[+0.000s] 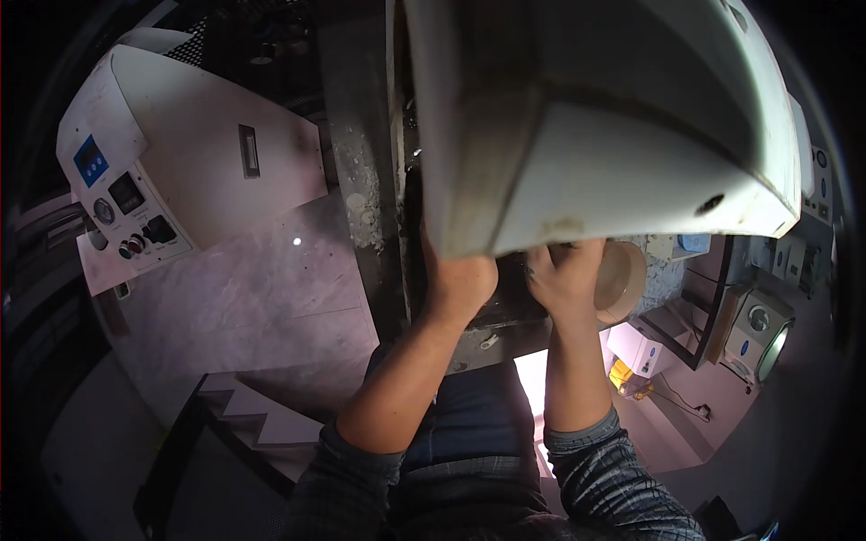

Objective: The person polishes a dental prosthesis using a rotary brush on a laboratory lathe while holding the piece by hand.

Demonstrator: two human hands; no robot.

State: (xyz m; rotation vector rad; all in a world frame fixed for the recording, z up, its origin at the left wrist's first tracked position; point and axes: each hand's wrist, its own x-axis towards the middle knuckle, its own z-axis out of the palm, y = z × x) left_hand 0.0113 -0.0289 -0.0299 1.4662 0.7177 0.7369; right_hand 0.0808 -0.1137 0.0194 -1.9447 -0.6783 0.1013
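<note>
Both my forearms reach forward under a large white machine hood (613, 171), which covers much of the work area. My left hand (458, 281) is beneath its lower left edge, with the fingers hidden. Just right of it, my right hand (566, 275) appears closed, its fingers curled and partly under the hood; whatever it grips is out of sight. A round beige bowl (622, 281) sits right beside my right hand. Below both hands lies a dark work surface (510, 311) with a worn grey front ledge (478, 350).
To the left, a white machine with dials and a small display (194, 153) stands on a grey stone-like top (244, 288). At right are a small white box (634, 349), a yellow item (629, 379) with a cord, and a boxy device with a knob (758, 334).
</note>
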